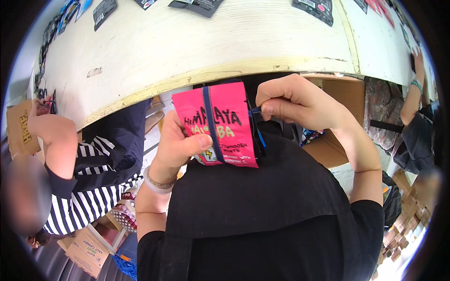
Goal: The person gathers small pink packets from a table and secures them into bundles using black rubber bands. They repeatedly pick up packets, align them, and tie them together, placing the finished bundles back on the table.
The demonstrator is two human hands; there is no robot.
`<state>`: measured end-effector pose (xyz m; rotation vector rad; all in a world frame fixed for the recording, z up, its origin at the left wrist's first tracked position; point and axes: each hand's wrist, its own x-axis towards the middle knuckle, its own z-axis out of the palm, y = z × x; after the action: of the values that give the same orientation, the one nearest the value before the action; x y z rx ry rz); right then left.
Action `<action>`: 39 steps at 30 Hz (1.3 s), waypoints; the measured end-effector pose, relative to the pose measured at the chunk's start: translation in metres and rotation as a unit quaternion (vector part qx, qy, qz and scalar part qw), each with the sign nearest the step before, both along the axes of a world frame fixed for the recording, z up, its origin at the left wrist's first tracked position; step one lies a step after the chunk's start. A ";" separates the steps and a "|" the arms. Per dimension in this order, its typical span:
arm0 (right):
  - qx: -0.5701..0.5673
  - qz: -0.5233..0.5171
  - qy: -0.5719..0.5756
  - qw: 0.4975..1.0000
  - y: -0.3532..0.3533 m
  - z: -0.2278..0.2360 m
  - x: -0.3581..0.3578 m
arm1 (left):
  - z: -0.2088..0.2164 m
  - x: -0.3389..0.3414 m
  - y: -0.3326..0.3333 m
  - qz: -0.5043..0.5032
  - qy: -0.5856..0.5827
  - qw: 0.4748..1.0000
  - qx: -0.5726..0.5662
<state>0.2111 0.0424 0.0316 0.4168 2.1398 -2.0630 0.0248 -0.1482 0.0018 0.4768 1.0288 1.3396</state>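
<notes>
In front of my chest, a bright pink candy pouch (190,100) is held upright, slightly tilted. Dark edges behind it suggest more pouches, mostly hidden. A narrow dark blue band (210,117) runs down over the pink front. My left hand (180,145) grips the pouch at its left side, thumb pressed on the front near the band and fingers out of sight behind. To the right of the pouch my right hand (293,103) is closed in a pinch on a dark blue strip that sticks out from the pouch's right edge.
A white table (211,51) with a worn yellowish edge lies ahead, several dark pouches (314,10) along its far side. Under it stands an open cardboard box (344,100). A co-worker in stripes (93,201) is at my left; another person's arm (412,96) reaches in at far right.
</notes>
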 end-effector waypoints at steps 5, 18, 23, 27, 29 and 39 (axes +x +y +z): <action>-0.195 -0.016 -0.033 0.980 0.001 0.000 -0.005 | 0.002 -0.007 0.001 0.033 -0.052 0.998 0.001; 0.536 -0.149 0.349 0.754 -0.024 -0.012 -0.015 | -0.005 -0.015 -0.003 0.015 -0.202 0.978 0.044; -0.140 -0.124 -0.078 0.979 -0.011 0.020 -0.010 | 0.015 -0.008 0.004 0.016 0.053 0.998 0.005; -0.202 -0.122 -0.123 0.964 -0.020 0.001 -0.003 | 0.024 0.003 0.004 0.011 0.084 0.994 -0.072; -0.043 -0.080 -0.146 0.985 -0.023 0.009 -0.004 | 0.025 0.007 0.003 0.017 0.084 0.992 -0.095; -0.091 -0.162 -0.042 0.982 -0.035 -0.008 0.005 | 0.015 0.020 0.011 0.002 0.075 0.991 -0.114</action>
<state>0.2160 0.0070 0.0237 0.8593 1.9181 -2.3350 0.0443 -0.1376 0.0165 0.4062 1.2913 1.1853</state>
